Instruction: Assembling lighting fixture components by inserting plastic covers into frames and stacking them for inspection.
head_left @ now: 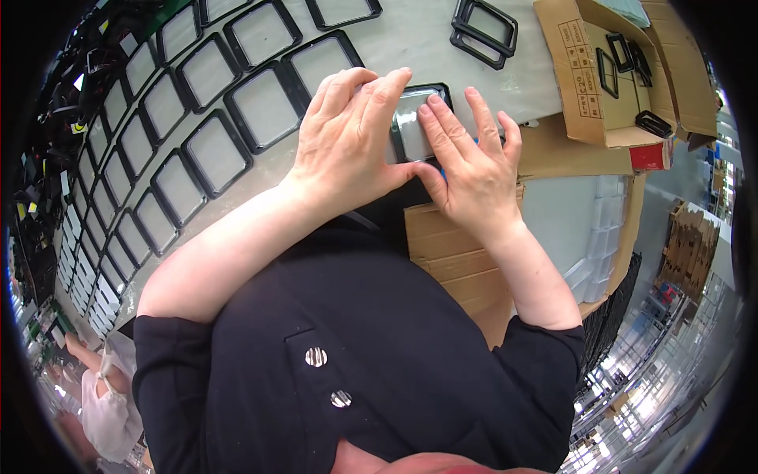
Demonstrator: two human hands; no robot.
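Under my hands lies a black rectangular frame with a shiny clear panel inside it, partly covered by my fingers. My left hand is held flat along the frame's left side, fingers stretched out and thumb pointing right. My right hand has its fingers spread; index and middle fingertips rest on the panel. Both thumbs meet at the frame's near edge, where a small bit of blue shows by the right thumb. Neither hand is wrapped round the frame.
Rows of similar black frames cover the pale table on the left. Two stacked empty frames lie at the far edge. An open cardboard box at the right holds a few frames. Below it stands a carton with clear plastic trays.
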